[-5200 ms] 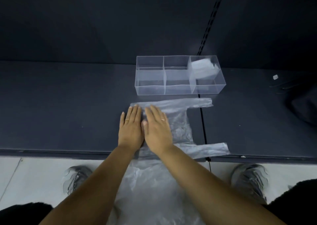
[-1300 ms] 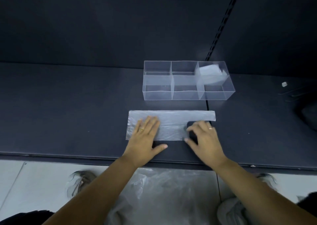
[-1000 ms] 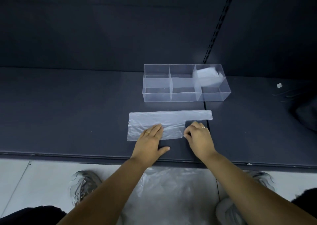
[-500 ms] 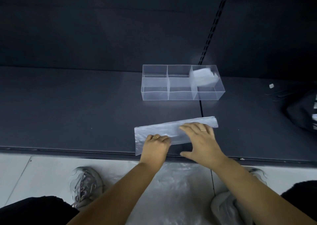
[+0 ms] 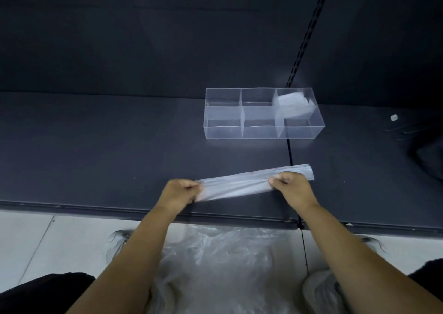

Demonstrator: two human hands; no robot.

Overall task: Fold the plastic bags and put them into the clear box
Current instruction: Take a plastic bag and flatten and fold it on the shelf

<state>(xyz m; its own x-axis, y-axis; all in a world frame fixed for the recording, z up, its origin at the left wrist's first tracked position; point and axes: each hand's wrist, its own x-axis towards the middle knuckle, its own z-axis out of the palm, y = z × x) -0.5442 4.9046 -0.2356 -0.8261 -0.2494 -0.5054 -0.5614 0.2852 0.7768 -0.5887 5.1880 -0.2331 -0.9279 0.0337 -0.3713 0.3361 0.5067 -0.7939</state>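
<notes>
A translucent plastic bag [image 5: 242, 184], folded into a long narrow strip, lies slanted on the dark shelf near its front edge. My left hand [image 5: 178, 192] pinches the strip's left end. My right hand [image 5: 291, 188] pinches it near the right end, with a short tail sticking out past the fingers. Behind them stands the clear box [image 5: 261, 131], split into three compartments. A folded bag [image 5: 293, 106] sits in the right compartment; the other two hold nothing.
A heap of loose plastic bags [image 5: 227, 265] lies on the floor below the shelf edge, between my shoes. A seam [image 5: 291, 155] runs across the shelf under the strip. A small white scrap [image 5: 393, 117] and a dark object [image 5: 429, 155] are at the far right.
The wide flat strip has been folded narrower and pulled toward the shelf's front edge. Both hands went from pressing flat on it to pinching its ends.
</notes>
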